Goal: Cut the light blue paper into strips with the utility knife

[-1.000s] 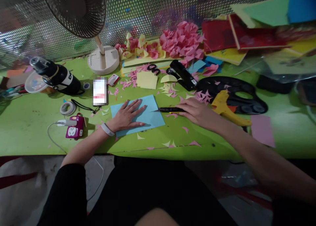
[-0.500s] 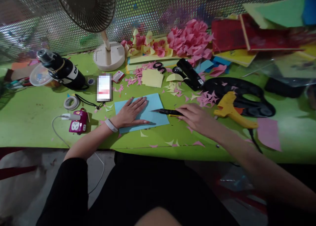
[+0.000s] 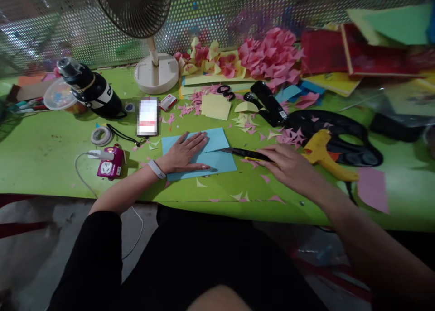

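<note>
Leftmost, near the back-left corner of the green tabletop (image 3: pixel 41 157), a black bottle (image 3: pixel 91 93) lies on its side. In front of it are a tape roll (image 3: pixel 101 136) and a pink plug adapter (image 3: pixel 109 165), which sits near the front edge with a white cable in it. A phone (image 3: pixel 147 117) lies face up just to the right.

Next comes the left hand (image 3: pixel 185 153), open and flat, with its fingers spread on the blue paper (image 3: pixel 217 141). It pins the sheet a little left of the middle of the tabletop, close to the front edge. It has kept this pose over the last second, and the sheet has not slid.

A straight line now shows across the right half of the sheet, running from near the fingertips to the right edge. It was hard to make out a second ago. Whether it is a crease or a cut I cannot tell.

The utility knife (image 3: pixel 244 154) lies along that line, and its blade tip has stayed at the paper's right edge throughout. The right hand (image 3: pixel 288 166) stays palm down with its fingers closed loosely over the yellow-and-black handle. So the blade appears to be working this one line, with little travel so far.

Right of the hand lies a yellow glue gun (image 3: pixel 322 152). A pink sheet (image 3: pixel 372 188) lies toward the front-right corner.
</note>
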Demonstrator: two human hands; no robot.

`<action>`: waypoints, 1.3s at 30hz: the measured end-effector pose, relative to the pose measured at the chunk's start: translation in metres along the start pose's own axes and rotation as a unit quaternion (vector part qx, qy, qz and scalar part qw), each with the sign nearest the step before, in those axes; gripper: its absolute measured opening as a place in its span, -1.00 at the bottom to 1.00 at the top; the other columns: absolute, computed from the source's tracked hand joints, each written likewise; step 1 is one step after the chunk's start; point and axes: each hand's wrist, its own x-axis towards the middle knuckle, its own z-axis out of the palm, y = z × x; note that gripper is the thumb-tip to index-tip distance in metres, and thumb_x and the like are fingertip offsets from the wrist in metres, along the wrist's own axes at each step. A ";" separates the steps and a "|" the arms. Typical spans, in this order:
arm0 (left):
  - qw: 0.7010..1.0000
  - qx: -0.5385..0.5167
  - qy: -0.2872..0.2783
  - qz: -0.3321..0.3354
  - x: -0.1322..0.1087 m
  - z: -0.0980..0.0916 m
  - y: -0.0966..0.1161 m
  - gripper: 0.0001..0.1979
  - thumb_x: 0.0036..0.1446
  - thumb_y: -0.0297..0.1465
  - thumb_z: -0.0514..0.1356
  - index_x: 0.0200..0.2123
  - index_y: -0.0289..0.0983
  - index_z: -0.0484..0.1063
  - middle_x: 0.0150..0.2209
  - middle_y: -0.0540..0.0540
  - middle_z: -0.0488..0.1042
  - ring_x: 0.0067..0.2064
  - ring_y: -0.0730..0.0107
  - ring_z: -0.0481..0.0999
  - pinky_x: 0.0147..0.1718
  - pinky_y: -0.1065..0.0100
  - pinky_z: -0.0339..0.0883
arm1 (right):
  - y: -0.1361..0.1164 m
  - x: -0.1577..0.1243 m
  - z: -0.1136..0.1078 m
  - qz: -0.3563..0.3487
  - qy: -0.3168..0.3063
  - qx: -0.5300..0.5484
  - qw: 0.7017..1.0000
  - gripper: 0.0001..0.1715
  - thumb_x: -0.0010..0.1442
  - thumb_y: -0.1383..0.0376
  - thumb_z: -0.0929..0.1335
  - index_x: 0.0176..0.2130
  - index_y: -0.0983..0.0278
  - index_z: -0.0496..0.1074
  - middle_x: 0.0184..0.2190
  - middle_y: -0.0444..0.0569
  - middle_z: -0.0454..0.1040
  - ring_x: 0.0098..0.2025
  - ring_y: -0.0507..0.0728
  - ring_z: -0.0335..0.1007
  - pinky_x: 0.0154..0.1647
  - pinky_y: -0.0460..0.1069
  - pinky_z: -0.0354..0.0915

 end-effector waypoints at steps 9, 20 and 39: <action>1.000 -0.008 -0.011 -0.001 0.000 -0.003 0.000 0.07 0.32 0.34 -0.18 0.60 -0.27 -0.22 0.58 -0.30 -0.01 0.59 -0.02 0.00 0.54 -0.06 -0.28 | -0.011 0.020 0.022 -0.030 -0.035 -0.011 0.999 -0.56 0.51 0.24 0.22 0.23 0.24 0.50 0.00 0.18 0.55 0.03 0.35 0.50 0.07 0.33 0.50; 1.000 -0.024 -0.014 -0.009 0.000 -0.003 0.002 0.07 0.32 0.34 -0.11 0.61 -0.23 -0.23 0.58 -0.27 -0.04 0.59 -0.06 0.00 0.54 -0.06 -0.31 | -0.014 0.030 0.021 -0.069 -0.050 0.008 0.996 -0.57 0.49 0.33 0.26 0.24 0.22 0.49 0.01 0.17 0.57 0.03 0.33 0.51 0.06 0.30 0.53; 0.995 -0.100 -0.025 -0.014 -0.008 -0.040 -0.030 -0.47 0.56 -0.20 -0.04 0.50 -0.14 0.21 0.58 -0.10 -0.01 0.60 0.15 -0.05 0.57 -0.12 -0.21 | -0.027 0.039 0.026 -0.084 -0.044 0.009 0.995 -0.56 0.46 0.32 0.25 0.21 0.28 0.52 -0.04 0.21 0.56 0.00 0.37 0.50 0.06 0.30 0.52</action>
